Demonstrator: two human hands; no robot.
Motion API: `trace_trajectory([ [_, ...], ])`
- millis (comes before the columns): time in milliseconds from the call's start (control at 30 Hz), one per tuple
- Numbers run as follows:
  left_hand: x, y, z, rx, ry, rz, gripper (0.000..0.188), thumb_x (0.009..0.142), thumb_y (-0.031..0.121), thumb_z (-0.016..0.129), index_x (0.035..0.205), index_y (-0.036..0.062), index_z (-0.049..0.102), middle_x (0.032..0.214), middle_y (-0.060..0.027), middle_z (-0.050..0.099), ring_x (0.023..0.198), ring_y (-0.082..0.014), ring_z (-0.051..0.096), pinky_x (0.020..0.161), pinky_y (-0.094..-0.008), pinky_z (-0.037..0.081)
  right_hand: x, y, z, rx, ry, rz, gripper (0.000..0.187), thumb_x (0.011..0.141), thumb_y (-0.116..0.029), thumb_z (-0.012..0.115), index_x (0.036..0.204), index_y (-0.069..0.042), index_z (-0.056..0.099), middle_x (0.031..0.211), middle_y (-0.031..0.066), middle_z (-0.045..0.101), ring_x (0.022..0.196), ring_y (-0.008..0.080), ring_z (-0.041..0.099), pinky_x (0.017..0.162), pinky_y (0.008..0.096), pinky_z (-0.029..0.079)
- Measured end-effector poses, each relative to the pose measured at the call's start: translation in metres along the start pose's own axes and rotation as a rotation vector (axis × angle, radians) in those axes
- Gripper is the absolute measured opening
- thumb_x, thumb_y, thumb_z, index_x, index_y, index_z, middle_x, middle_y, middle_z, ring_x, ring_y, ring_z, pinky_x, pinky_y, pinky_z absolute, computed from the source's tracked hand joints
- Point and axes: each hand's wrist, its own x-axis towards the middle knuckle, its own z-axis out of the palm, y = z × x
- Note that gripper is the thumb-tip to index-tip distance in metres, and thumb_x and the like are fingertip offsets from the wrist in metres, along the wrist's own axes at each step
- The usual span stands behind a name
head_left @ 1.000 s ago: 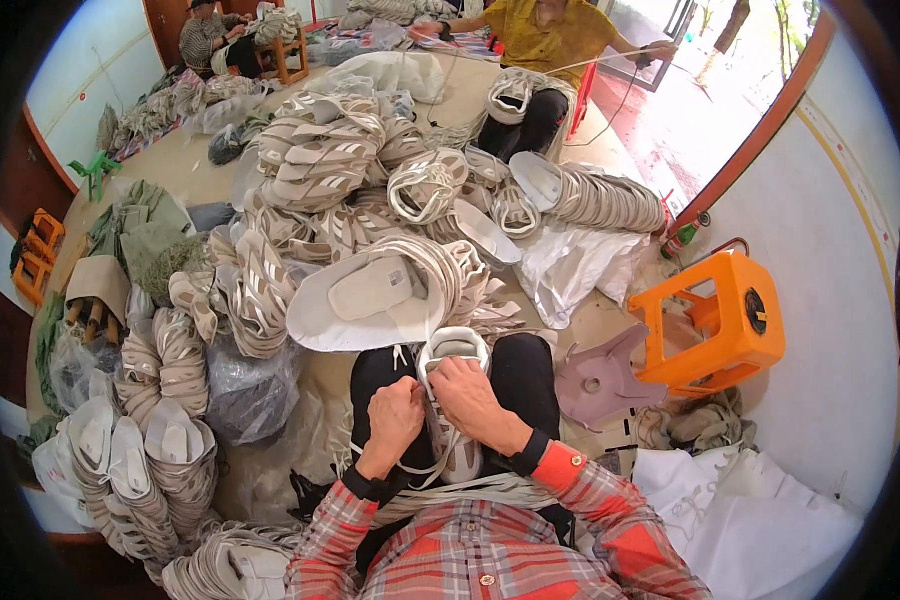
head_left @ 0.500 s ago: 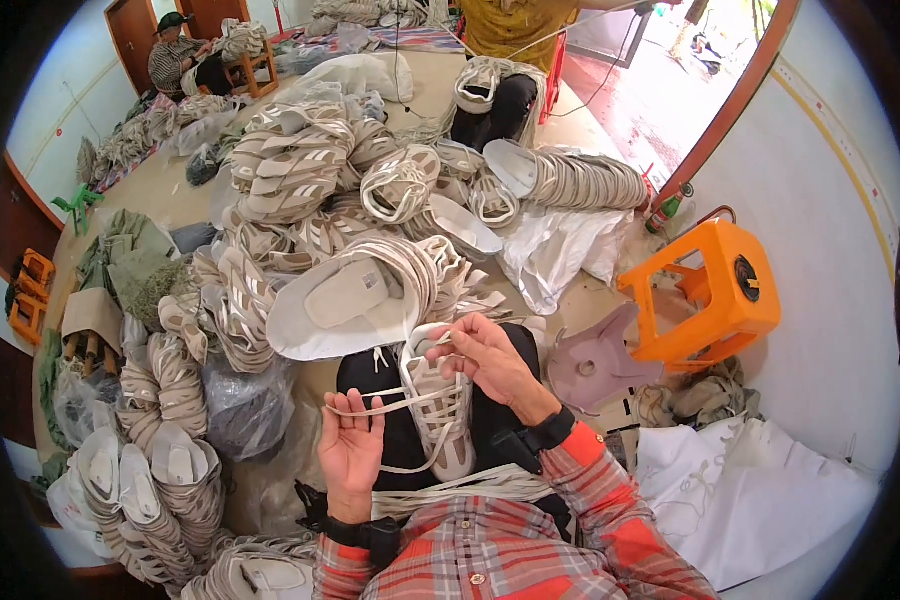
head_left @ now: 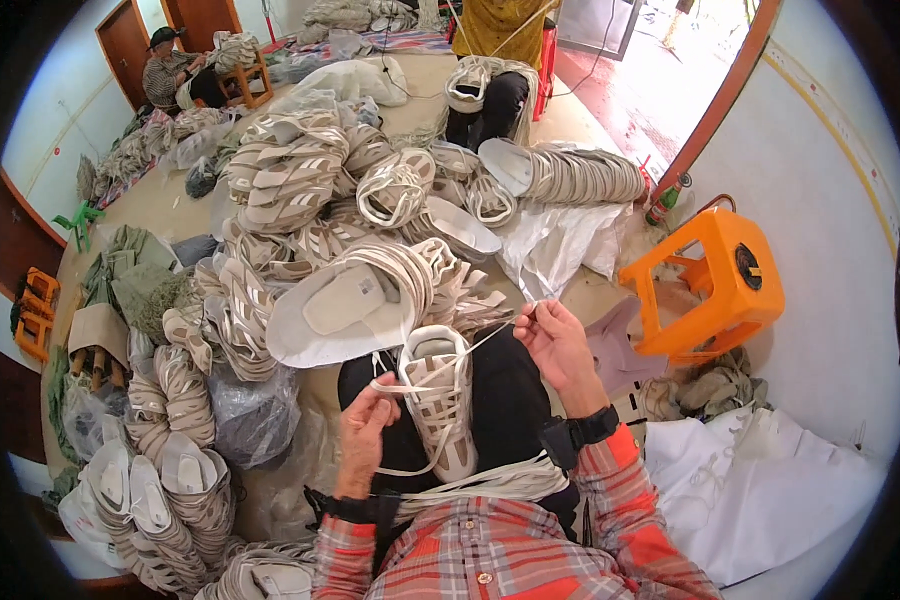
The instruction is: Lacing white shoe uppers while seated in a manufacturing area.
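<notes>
A beige and white shoe upper (head_left: 452, 444) lies across my black-clad lap, its opening pointing away from me and pale laces threaded over its front. To its right, my right hand (head_left: 562, 352) is raised and pinches the shoelace (head_left: 488, 340), which runs taut from the eyelets. Left of the shoe, my left hand (head_left: 366, 432) has thumb and fingers closed on another length of lace near the collar. A loose loop of lace hangs by the shoe's left side. A bundle of spare laces (head_left: 495, 488) rests over my thighs at my waist.
Just beyond my knees lie stacked shoe uppers (head_left: 340, 310), with more heaped behind. An orange stool (head_left: 710, 280) stands at the right by a green bottle (head_left: 667, 200). White sheeting (head_left: 760, 490) covers the lower right. Two other people sit farther back, one (head_left: 495, 85) opposite me.
My right hand has moved right and away from the shoe, drawing the lace taut. My left hand has turned and closed its fingers on lace nearer the shoe.
</notes>
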Motion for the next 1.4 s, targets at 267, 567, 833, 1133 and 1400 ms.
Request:
trace_trajectory([
  [267,0.01,0.028,-0.016,0.625,-0.132,-0.099,0.02,0.081,0.008,0.063,0.099,0.0017,0.059,0.062,0.0049,0.05,0.055,-0.0031,0.041,0.05,-0.0206,0.033,-0.004,-0.024,-0.038,0.082,0.147,-0.182,0.007,0.092,-0.009,0.05,0.092,-0.002,0.05,0.09,0.0087,0.056,0.077,0.0187,0.055,0.069,0.0319,0.047],
  [567,0.005,0.014,0.014,1.1,0.031,0.402,0.015,0.076,0.013,0.065,0.088,0.0061,0.059,0.083,-0.0092,0.056,0.078,-0.0259,0.055,0.065,-0.0353,0.045,-0.012,-0.019,-0.03,-0.749,0.176,-0.155,0.012,0.09,-0.007,0.05,0.1,0.0,0.049,0.1,0.0115,0.057,0.083,0.019,0.061,0.069,0.0308,0.049],
  [833,-0.034,-0.049,0.043,1.407,-0.108,0.343,0.014,0.086,0.016,0.053,0.084,0.0026,0.049,0.074,-0.0123,0.052,0.073,-0.0313,0.056,0.06,-0.0387,0.045,-0.043,-0.011,-0.031,-1.119,0.118,-0.012,0.015,0.087,-0.009,0.054,0.101,-0.002,0.056,0.087,0.0066,0.063,0.074,0.0121,0.061,0.061,0.0265,0.049],
  [1133,0.011,0.039,-0.012,1.34,-0.652,0.086,0.022,0.089,0.028,0.05,0.089,0.0083,0.06,0.08,-0.0109,0.063,0.076,-0.0316,0.061,0.064,-0.0404,0.048,-0.062,0.044,-0.009,-1.198,-0.293,0.233,0.016,0.087,-0.008,0.055,0.102,-0.002,0.058,0.085,0.0067,0.062,0.071,0.0119,0.06,0.06,0.0242,0.049],
  [1400,-0.032,0.145,-0.114,1.404,-0.405,-0.145,0.014,0.083,0.019,0.059,0.091,0.0094,0.066,0.071,-0.0104,0.062,0.064,-0.0251,0.061,0.058,-0.0328,0.046,-0.039,0.098,0.067,-1.24,-0.772,0.563,0.03,0.089,-0.013,0.054,0.113,0.003,0.052,0.077,0.0128,0.063,0.055,0.0166,0.062,0.041,0.0266,0.05],
])
